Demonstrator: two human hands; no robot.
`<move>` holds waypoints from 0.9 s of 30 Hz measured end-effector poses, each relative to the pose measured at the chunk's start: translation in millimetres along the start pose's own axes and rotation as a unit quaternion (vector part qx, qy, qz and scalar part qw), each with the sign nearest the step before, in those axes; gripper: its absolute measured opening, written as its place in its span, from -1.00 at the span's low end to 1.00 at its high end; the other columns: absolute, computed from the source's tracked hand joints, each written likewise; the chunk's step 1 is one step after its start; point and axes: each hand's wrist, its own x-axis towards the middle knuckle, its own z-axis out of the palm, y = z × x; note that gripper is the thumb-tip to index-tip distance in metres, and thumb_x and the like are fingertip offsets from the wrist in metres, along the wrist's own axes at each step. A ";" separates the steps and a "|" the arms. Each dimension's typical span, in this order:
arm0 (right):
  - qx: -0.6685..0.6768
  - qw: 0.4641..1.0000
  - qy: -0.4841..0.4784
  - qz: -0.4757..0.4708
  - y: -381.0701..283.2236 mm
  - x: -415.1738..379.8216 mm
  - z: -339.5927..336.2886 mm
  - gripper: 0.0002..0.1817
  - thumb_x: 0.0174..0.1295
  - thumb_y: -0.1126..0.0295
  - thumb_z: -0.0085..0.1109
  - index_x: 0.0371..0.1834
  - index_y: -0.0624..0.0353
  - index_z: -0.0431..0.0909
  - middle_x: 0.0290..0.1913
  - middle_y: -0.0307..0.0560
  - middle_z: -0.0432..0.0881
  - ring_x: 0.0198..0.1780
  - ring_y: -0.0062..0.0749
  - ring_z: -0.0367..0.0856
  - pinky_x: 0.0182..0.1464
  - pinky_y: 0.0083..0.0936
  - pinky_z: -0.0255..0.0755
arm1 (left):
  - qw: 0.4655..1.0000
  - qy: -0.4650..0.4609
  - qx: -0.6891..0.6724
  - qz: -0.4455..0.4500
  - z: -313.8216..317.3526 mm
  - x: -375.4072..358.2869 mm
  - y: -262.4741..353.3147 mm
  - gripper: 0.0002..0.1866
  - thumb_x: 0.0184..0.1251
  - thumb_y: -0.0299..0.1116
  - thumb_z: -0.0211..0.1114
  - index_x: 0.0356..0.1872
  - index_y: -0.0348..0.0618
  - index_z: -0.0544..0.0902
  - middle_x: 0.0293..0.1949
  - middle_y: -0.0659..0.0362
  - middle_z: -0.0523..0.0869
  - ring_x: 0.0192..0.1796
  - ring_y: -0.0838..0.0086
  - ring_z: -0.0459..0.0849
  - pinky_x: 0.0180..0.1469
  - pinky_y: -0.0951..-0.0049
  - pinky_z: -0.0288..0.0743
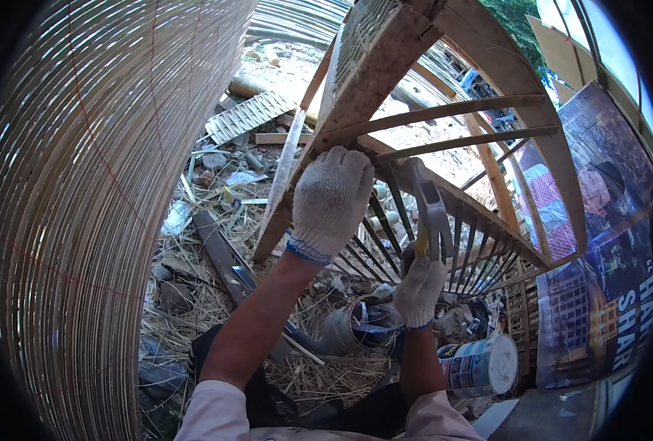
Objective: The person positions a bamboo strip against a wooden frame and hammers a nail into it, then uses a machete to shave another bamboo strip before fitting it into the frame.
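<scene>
My left hand [330,198], in a white knitted glove with a blue cuff, is closed against a joint of a tilted wooden frame [385,66]. Its fingertips are turned away from me, so what they pinch is hidden. In my right hand [420,290], also gloved, is a claw hammer [433,209], held upright with its metal head just right of my left hand. Two curved wooden slats [451,114] run from the joint to a broad curved board [521,66]. Thin dark bars [400,209] line the lower part of the frame.
A tall bamboo-strip screen [84,206] stands close on my left. Straw and rubble [194,294] cover the ground. Near my knees are a toppled bucket [348,323] and a paint bucket [481,367]. A printed banner [598,294] hangs at the right.
</scene>
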 end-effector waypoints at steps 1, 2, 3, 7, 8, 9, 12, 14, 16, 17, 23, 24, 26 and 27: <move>0.000 1.000 -0.002 -0.001 1.4 -0.4 2.3 -0.45 0.64 -0.05 -0.21 -0.18 0.22 0.57 -0.51 -0.13 0.50 -0.55 -0.32 0.51 -0.46 -0.33 0.29 | 1.000 0.001 0.001 -0.002 -0.1 0.2 0.7 -0.90 0.37 -0.48 0.38 -0.23 -0.13 0.59 -0.31 0.08 0.64 -0.24 0.08 0.69 -0.14 0.04 0.59; 0.005 0.998 0.033 -0.055 0.0 -0.2 6.4 -0.50 0.63 -0.01 -0.17 -0.19 0.21 0.56 -0.48 -0.06 0.53 -0.52 -0.20 0.56 -0.44 -0.26 0.33 | 1.000 0.005 0.000 -0.005 -0.1 0.8 1.4 -0.89 0.37 -0.47 0.38 -0.24 -0.13 0.59 -0.31 0.07 0.63 -0.24 0.08 0.69 -0.15 0.04 0.59; 0.010 0.992 0.070 -0.108 -1.6 -0.2 10.2 -0.54 0.63 0.03 -0.12 -0.20 0.21 0.55 -0.45 0.01 0.56 -0.49 -0.07 0.61 -0.43 -0.20 0.37 | 1.000 0.008 -0.001 -0.008 0.0 1.2 1.4 -0.89 0.36 -0.47 0.38 -0.24 -0.13 0.59 -0.31 0.07 0.63 -0.24 0.08 0.69 -0.15 0.04 0.58; -0.118 0.991 0.023 -0.066 -4.6 8.6 15.0 -0.64 0.60 0.13 -0.03 -0.19 0.22 0.55 -0.43 0.09 0.59 -0.45 0.10 0.63 -0.41 -0.11 0.40 | 0.999 0.021 -0.014 0.021 5.1 -1.4 -4.0 -0.88 0.36 -0.47 0.39 -0.24 -0.11 0.58 -0.32 0.08 0.63 -0.24 0.07 0.69 -0.16 0.05 0.59; -0.115 0.992 0.012 -0.056 -4.0 6.1 14.5 -0.65 0.60 0.16 -0.03 -0.19 0.22 0.55 -0.42 0.12 0.60 -0.44 0.15 0.63 -0.40 -0.09 0.41 | 1.000 0.012 -0.008 0.013 3.4 -1.2 -2.5 -0.88 0.36 -0.47 0.39 -0.25 -0.11 0.58 -0.32 0.08 0.62 -0.25 0.07 0.69 -0.17 0.05 0.59; -0.111 0.993 -0.001 -0.049 -3.1 5.5 14.9 -0.67 0.60 0.19 -0.03 -0.18 0.22 0.56 -0.42 0.15 0.60 -0.43 0.19 0.62 -0.40 -0.08 0.41 | 1.000 0.006 0.000 0.004 1.8 0.7 -2.8 -0.87 0.35 -0.47 0.40 -0.26 -0.11 0.58 -0.32 0.08 0.62 -0.26 0.07 0.69 -0.18 0.05 0.59; -0.029 0.996 0.030 -0.077 8.7 -7.6 10.4 -0.69 0.59 0.20 0.01 -0.17 0.23 0.55 -0.42 0.13 0.60 -0.43 0.17 0.63 -0.40 -0.08 0.41 | 0.999 0.031 -0.009 0.009 2.1 1.0 -1.0 -0.87 0.34 -0.47 0.41 -0.27 -0.11 0.58 -0.32 0.07 0.62 -0.28 0.07 0.69 -0.19 0.05 0.59; 0.047 0.978 0.101 -0.179 14.5 -4.7 14.7 -0.68 0.60 0.18 0.04 -0.18 0.22 0.55 -0.45 0.10 0.59 -0.45 0.16 0.62 -0.40 -0.06 0.41 | 0.999 0.030 -0.006 0.010 2.5 2.7 -1.2 -0.87 0.34 -0.47 0.41 -0.27 -0.11 0.58 -0.33 0.07 0.62 -0.29 0.07 0.69 -0.20 0.05 0.59; -0.045 0.994 0.048 -0.093 0.8 6.4 19.8 -0.68 0.59 0.17 0.05 -0.20 0.21 0.55 -0.46 0.09 0.58 -0.45 0.15 0.62 -0.40 -0.06 0.41 | 1.000 0.025 -0.005 0.014 1.5 0.2 0.3 -0.86 0.34 -0.46 0.41 -0.28 -0.11 0.58 -0.33 0.07 0.62 -0.29 0.07 0.69 -0.20 0.05 0.59; -0.130 0.991 -0.004 -0.009 -2.9 9.5 21.7 -0.68 0.58 0.16 0.06 -0.21 0.20 0.55 -0.47 0.07 0.57 -0.46 0.13 0.62 -0.41 -0.07 0.41 | 1.000 0.016 -0.005 0.011 0.9 0.1 -0.7 -0.86 0.33 -0.46 0.41 -0.28 -0.11 0.58 -0.34 0.07 0.62 -0.29 0.07 0.69 -0.20 0.05 0.59; -0.047 0.989 0.082 -0.117 13.4 -7.8 17.1 -0.88 0.30 0.37 0.22 -0.26 0.17 0.56 -0.48 0.01 0.57 -0.47 0.08 0.63 -0.42 -0.10 0.42 | 0.999 0.027 -0.007 0.017 2.1 1.5 -3.3 -0.87 0.36 -0.45 0.39 -0.29 -0.12 0.57 -0.35 0.06 0.62 -0.26 0.07 0.70 -0.18 0.04 0.59; -0.041 0.984 0.115 -0.132 24.4 -5.6 19.8 -0.89 0.20 0.42 0.24 -0.26 0.17 0.57 -0.47 0.00 0.58 -0.47 0.06 0.64 -0.41 -0.12 0.44 | 1.000 0.027 -0.008 0.011 2.5 2.4 -3.4 -0.88 0.36 -0.45 0.39 -0.29 -0.12 0.57 -0.35 0.06 0.62 -0.25 0.07 0.70 -0.17 0.04 0.59; -0.093 0.991 0.058 -0.082 27.2 -1.6 19.9 -0.85 0.20 0.38 0.28 -0.24 0.18 0.58 -0.44 0.05 0.61 -0.45 0.03 0.67 -0.39 -0.14 0.45 | 1.000 0.022 -0.014 0.005 2.5 -0.8 -0.8 -0.88 0.36 -0.45 0.39 -0.29 -0.12 0.57 -0.35 0.07 0.62 -0.24 0.07 0.70 -0.16 0.04 0.59; -0.120 0.991 0.028 -0.059 24.0 2.2 20.1 -0.83 0.20 0.35 0.30 -0.24 0.18 0.58 -0.42 0.07 0.62 -0.44 0.02 0.68 -0.38 -0.15 0.46 | 1.000 0.014 -0.010 0.006 0.8 -1.6 -1.1 -0.88 0.36 -0.45 0.39 -0.29 -0.12 0.57 -0.35 0.07 0.62 -0.25 0.07 0.70 -0.16 0.04 0.59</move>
